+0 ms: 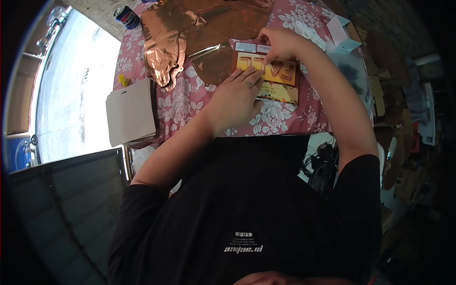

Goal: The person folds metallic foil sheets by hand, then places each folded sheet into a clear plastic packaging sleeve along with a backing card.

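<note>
A flat yellow-and-orange balloon package (pixel 276 71) printed with copper letters lies on the flowered tablecloth; its lettering appears upside down. My left hand (pixel 240 90) rests flat across its left side, fingers stretched out. At the far edge, my right hand (pixel 281 45) curls its thumb and index finger around the package near a white printed label (pixel 245 47). Part of that edge is hidden by the fingers. Just beyond both hands spreads a large, flat copper foil balloon (pixel 213 26), whose crinkled end hangs toward the left.
A stack of grey-beige cardboard sheets (pixel 130 113) sits at the table's left edge, beside a small yellow item (pixel 123 80). A blue soda can (pixel 127 17) stands at far left. An open white box (pixel 343 34) is at right, near a clear plastic sheet (pixel 349 71).
</note>
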### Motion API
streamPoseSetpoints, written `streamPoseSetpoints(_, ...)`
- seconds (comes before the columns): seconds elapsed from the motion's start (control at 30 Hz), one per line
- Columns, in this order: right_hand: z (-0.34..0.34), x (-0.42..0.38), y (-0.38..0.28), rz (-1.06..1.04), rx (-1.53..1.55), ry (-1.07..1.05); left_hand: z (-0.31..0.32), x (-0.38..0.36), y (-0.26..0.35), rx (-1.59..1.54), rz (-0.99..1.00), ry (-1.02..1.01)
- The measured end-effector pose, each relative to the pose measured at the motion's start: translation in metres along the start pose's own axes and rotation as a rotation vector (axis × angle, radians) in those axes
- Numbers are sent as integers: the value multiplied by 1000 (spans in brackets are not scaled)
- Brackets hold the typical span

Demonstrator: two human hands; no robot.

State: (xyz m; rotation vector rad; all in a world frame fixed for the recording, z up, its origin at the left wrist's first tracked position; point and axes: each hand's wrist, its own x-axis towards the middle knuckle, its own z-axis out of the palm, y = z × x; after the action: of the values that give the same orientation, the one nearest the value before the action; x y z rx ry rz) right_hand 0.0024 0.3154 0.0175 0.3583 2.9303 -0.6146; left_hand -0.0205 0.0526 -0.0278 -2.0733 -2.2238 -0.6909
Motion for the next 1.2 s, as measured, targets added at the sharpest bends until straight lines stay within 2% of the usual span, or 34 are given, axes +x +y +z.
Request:
streamPoseSetpoints(0.07,-9,7,-10,160,-15,-197,-2,-1,-1,-67,-4,-27)
streamPoseSetpoints(0.1,-13,10,-14,159,-15,-201,-2,0,0,-68,-8,-28)
streamPoseSetpoints(0.17,-18,17,-18,223,-64,-401,-3,0,0,-53,-36,-63)
streamPoseSetpoints(0.3,-18,19,-11,126,-32,-395,-3,0,-2,-75,-35,-53)
streamPoseSetpoints(0.37,-18,16,-7,62,86,-408,-2,1,-3,-119,-37,-51)
streamPoseSetpoints(0.5,-29,-13,-10,100,157,-403,1,0,-6,-81,33,-3)
streamPoseSetpoints(0.57,-38,-38,-10,65,320,-322,-10,0,3,-19,76,172)
streamPoseSetpoints(0.6,-41,-49,-5,-41,334,-265,-19,-2,8,-18,79,176)
streamPoseSetpoints(0.67,-59,-94,-21,-39,319,-34,-45,-9,16,-144,-14,378)
streamPoseSetpoints(0.7,-66,-119,-37,30,441,45,-50,-18,14,-143,-8,381)
streamPoseSetpoints(0.73,-72,-145,-52,101,563,125,-55,-27,12,-331,-118,499)
streamPoseSetpoints(0.77,-76,-170,-59,-38,320,268,-60,-33,8,-520,-231,615)
streamPoseSetpoints(0.8,-75,-190,-63,-175,75,405,-66,-33,6,-518,-226,616)
streamPoseSetpoints(0.83,-68,-204,-68,-175,76,408,-73,-33,5,-971,-399,537)
streamPoseSetpoints(0.87,-57,-216,-72,-388,-55,550,-78,-35,5,-1420,-574,429)
streamPoseSetpoints(0.9,-46,-226,-76,-600,-189,689,-79,-33,3,-1579,-659,221)
streamPoseSetpoints(0.97,-26,-236,-87,-669,-253,708,-91,-18,17,-2018,-880,-174)
streamPoseSetpoints(1.0,-14,-234,-86,-721,-228,723,-81,-17,11,-2157,-701,-382)
streamPoseSetpoints(1.03,-2,-233,-83,-719,-221,724,-85,-12,23,-2155,-710,-385)
streamPoseSetpoints(1.1,17,-232,-76,-782,-230,796,-96,2,55,-2042,-1083,-136)
streamPoseSetpoints(1.13,21,-234,-73,-752,-223,810,-89,-3,48,-2042,-1085,-143)
streamPoseSetpoints(1.2,26,-235,-71,-714,-237,826,-72,-14,24,-1677,-578,-343)
